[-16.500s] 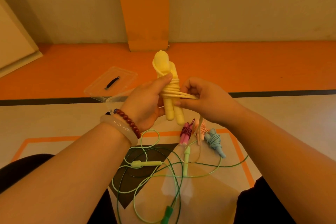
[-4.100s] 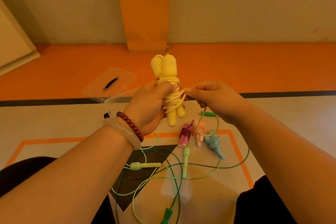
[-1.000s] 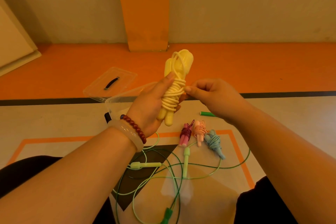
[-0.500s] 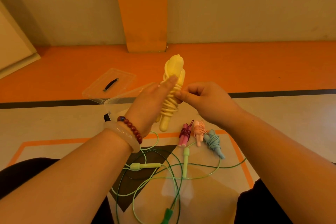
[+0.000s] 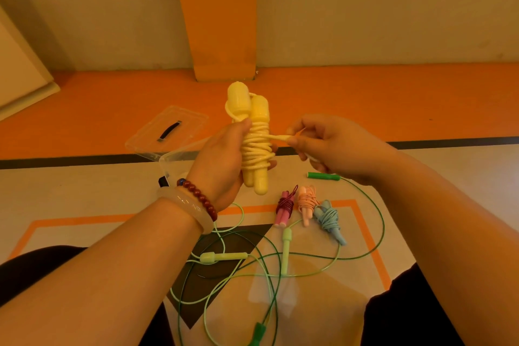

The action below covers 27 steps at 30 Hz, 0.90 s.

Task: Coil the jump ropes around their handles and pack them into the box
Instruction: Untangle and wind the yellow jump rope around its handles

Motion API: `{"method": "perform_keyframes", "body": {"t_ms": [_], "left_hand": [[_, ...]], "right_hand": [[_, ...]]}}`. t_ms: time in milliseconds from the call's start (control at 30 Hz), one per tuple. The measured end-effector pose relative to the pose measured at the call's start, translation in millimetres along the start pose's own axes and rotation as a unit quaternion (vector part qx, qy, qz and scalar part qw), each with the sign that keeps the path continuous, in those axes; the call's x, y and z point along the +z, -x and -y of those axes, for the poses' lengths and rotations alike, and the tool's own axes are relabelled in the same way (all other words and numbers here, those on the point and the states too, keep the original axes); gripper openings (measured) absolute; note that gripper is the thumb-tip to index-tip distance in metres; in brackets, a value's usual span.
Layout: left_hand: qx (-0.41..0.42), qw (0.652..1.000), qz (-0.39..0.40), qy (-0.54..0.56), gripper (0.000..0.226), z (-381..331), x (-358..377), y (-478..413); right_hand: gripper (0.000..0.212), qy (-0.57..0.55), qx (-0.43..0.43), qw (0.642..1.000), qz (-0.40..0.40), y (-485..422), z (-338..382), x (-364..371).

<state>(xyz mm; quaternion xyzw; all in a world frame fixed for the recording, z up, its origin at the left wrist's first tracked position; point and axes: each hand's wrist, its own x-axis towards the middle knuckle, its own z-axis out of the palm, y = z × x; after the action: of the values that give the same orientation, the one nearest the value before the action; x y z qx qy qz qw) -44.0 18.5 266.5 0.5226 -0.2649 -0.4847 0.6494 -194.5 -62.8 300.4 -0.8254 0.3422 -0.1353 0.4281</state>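
We grip yellow rope point(image 5: 254, 146) handles upright w/ left hand point(image 5: 222, 160); right hand point(image 5: 334, 146) pinches its loose end taut beside coils.

Gripping yellow jump rope point(image 5: 254, 149) upright in left hand point(image 5: 220, 161), fingers wrapped round behind, thumb up along front. Pinching loose strand of same rope in right hand point(image 5: 339, 146) between thumb and forefinger, other fingers curled. Reaching both forearms forward from bottom corners, hands near each other, level.
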Motion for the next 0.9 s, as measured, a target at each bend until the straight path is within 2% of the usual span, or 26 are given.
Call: {"method": "perform_keyframes", "body": {"t_ms": [67,133,233,367,567,667,800,900], "left_hand": [[-0.003,0.999,-0.007,0.032,0.025,-1.3,1.5,0.6],[-0.012,0.999,-0.011,0.042,0.028,-4.2,2.8,3.3],[-0.025,1.000,-0.003,0.003,0.033,-6.7,1.3,6.9],[-0.025,0.999,0.019,-0.012,0.034,-9.2,-1.9,8.7],[-0.002,0.998,0.050,-0.027,0.035,-8.0,-0.2,9.7],[0.002,0.997,0.047,-0.068,0.038,-5.9,-0.7,8.7],[0.028,0.993,0.042,-0.112,0.017,-3.6,1.1,11.6],[0.042,0.990,0.040,-0.132,0.011,-3.8,1.8,13.0]], "right_hand": [[0.011,-0.153,0.031,0.988,-0.018,-1.5,-0.8,-0.8],[0.013,-0.278,0.053,0.959,-0.032,-4.3,0.2,1.3],[0.010,-0.389,0.078,0.915,-0.069,-7.6,0.7,5.0],[0.009,-0.452,0.102,0.875,-0.137,-10.7,1.8,10.0],[0.007,-0.568,0.092,0.799,-0.173,-9.7,5.2,11.1],[0.007,-0.581,0.083,0.786,-0.193,-8.8,6.4,12.6],[0.006,-0.590,0.065,0.771,-0.231,-7.3,7.8,15.4],[0.006,-0.601,0.049,0.767,-0.219,-6.5,9.1,17.2]]}}
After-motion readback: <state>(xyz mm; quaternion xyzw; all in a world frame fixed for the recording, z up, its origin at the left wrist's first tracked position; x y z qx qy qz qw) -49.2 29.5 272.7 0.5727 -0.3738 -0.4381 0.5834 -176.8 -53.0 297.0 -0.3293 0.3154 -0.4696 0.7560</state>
